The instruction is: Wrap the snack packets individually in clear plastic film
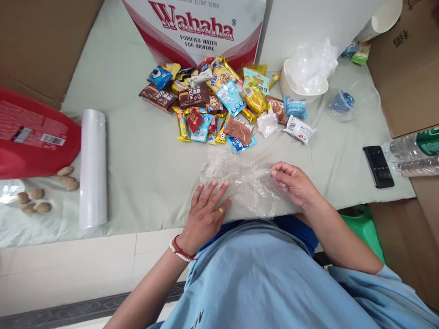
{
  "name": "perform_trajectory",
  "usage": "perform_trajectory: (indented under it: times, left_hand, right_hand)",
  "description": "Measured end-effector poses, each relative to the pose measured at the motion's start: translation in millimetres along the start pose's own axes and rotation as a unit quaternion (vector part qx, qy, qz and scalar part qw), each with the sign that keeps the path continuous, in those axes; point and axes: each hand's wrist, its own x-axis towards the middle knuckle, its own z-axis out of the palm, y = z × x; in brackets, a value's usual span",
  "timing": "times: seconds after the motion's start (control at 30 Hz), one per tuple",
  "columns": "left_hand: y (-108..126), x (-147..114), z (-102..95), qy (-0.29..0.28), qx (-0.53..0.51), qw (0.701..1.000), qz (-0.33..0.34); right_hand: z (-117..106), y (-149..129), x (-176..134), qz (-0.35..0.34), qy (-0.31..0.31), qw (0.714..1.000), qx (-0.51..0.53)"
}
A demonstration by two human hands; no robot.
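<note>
A thin clear plastic bag (245,180) lies crumpled on the cloth-covered table in front of me. My left hand (207,208) rests on its left part with the fingers spread flat. At the bag's right end, my right hand (291,183) pinches the edge of the film between thumb and fingers. Just beyond the bag is a heap of small wrapped snacks; a brown packet (240,130) and a blue packet (241,144) lie closest to it. A small clear crumpled wrapper (267,124) sits beside them.
A Wahaha carton (206,32) stands behind the snacks. On the left are a plastic roll (93,169), a red bag (34,137) and several walnuts (36,194). Rightward are a white bowl (302,93) holding clear plastic, a black phone (378,167) and plastic bottles (408,147).
</note>
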Motion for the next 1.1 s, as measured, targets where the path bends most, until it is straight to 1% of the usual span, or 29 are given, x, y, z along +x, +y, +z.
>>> perform_trajectory:
  times: [0.1, 0.17, 0.23, 0.27, 0.3, 0.33, 0.37, 0.4, 0.43, 0.47, 0.5, 0.53, 0.57, 0.6, 0.63, 0.67, 0.7, 0.73, 0.77, 0.83, 0.87, 0.93, 0.97, 1.03, 1.1]
  left_hand:
    - [-1, -10, -8.6, -0.003, 0.004, 1.0, 0.003]
    - [-1, -17, -14.6, -0.019, 0.002, 1.0, 0.001]
    - [1, -22, -19.6, -0.053, -0.003, 0.999, 0.007]
    - [2, -24, -21.7, -0.07, -0.004, 0.997, 0.01]
    - [4, -26, -23.7, -0.083, -0.005, 0.996, 0.011]
    - [7, -27, -25.8, -0.089, -0.007, 0.996, 0.006]
    - [11, -28, -28.1, -0.088, -0.011, 0.996, -0.006]
    - [15, -28, -30.8, -0.084, -0.017, 0.996, -0.023]
    - [19, -27, -34.0, -0.081, -0.025, 0.996, -0.041]
    - [24, -25, -37.8, -0.077, -0.034, 0.995, -0.058]
    - [27, -22, -42.2, -0.075, -0.039, 0.994, -0.075]
    - [30, -18, -47.1, -0.074, -0.041, 0.993, -0.087]
    - [32, -13, -52.4, -0.075, -0.039, 0.992, -0.092]
    - [33, -5, -57.6, -0.076, -0.034, 0.992, -0.093]
    - [33, 4, -62.2, -0.076, -0.026, 0.993, -0.091]
    - [33, 16, -65.6, -0.074, -0.018, 0.993, -0.086]
    - [31, 29, -67.0, -0.07, -0.013, 0.994, -0.08]
    - [29, 44, -66.0, -0.064, -0.013, 0.995, -0.076]
    - [25, 59, -61.9, -0.056, -0.021, 0.995, -0.073]
    - [14, 90, -44.9, -0.047, -0.067, 0.995, -0.058]
    - [7, 103, -32.9, -0.037, -0.089, 0.994, -0.049]
    - [-11, 119, -7.0, -0.035, -0.092, 0.994, -0.043]
    - [-19, 121, 4.8, -0.045, -0.079, 0.995, -0.042]
    - [-34, 113, 21.7, -0.073, -0.05, 0.995, -0.04]
    - [-42, 93, 27.7, -0.093, -0.02, 0.994, -0.046]
  right_hand:
    - [-17, -12, 14, 0.002, 0.022, 1.0, 0.001]
    - [-29, -20, 28, -0.009, 0.032, 0.999, -0.024]
    - [-39, -27, 41, -0.026, 0.038, 0.995, -0.087]
    - [-43, -31, 46, -0.043, 0.052, 0.988, -0.14]
    - [-46, -36, 48, -0.074, 0.08, 0.973, -0.203]
    - [-46, -39, 47, -0.122, 0.122, 0.947, -0.269]
    - [-45, -43, 43, -0.185, 0.173, 0.91, -0.328]
    - [-41, -45, 35, -0.255, 0.223, 0.864, -0.372]
    - [-34, -46, 26, -0.321, 0.258, 0.818, -0.402]
    - [-26, -45, 15, -0.374, 0.264, 0.782, -0.423]
    - [-16, -43, 5, -0.406, 0.236, 0.762, -0.446]
    - [-6, -39, -4, -0.413, 0.173, 0.754, -0.481]
    - [5, -34, -10, -0.396, 0.096, 0.748, -0.524]
    - [15, -28, -13, -0.358, 0.022, 0.739, -0.57]
    - [25, -22, -14, -0.31, -0.037, 0.724, -0.614]
    - [33, -16, -12, -0.263, -0.075, 0.708, -0.651]
    - [40, -12, -10, -0.225, -0.098, 0.694, -0.677]
    - [45, -9, -7, -0.2, -0.116, 0.686, -0.69]
    - [49, -6, -5, -0.188, -0.133, 0.682, -0.694]
    - [54, -2, -2, -0.185, -0.152, 0.684, -0.689]
    - [54, -1, -1, -0.186, -0.142, 0.687, -0.688]
    - [51, 5, 0, -0.179, -0.093, 0.698, -0.687]
    - [46, 8, 1, -0.173, -0.067, 0.706, -0.683]
    - [32, 17, 4, -0.174, -0.037, 0.73, -0.66]
    - [15, 28, 4, -0.215, -0.038, 0.76, -0.612]
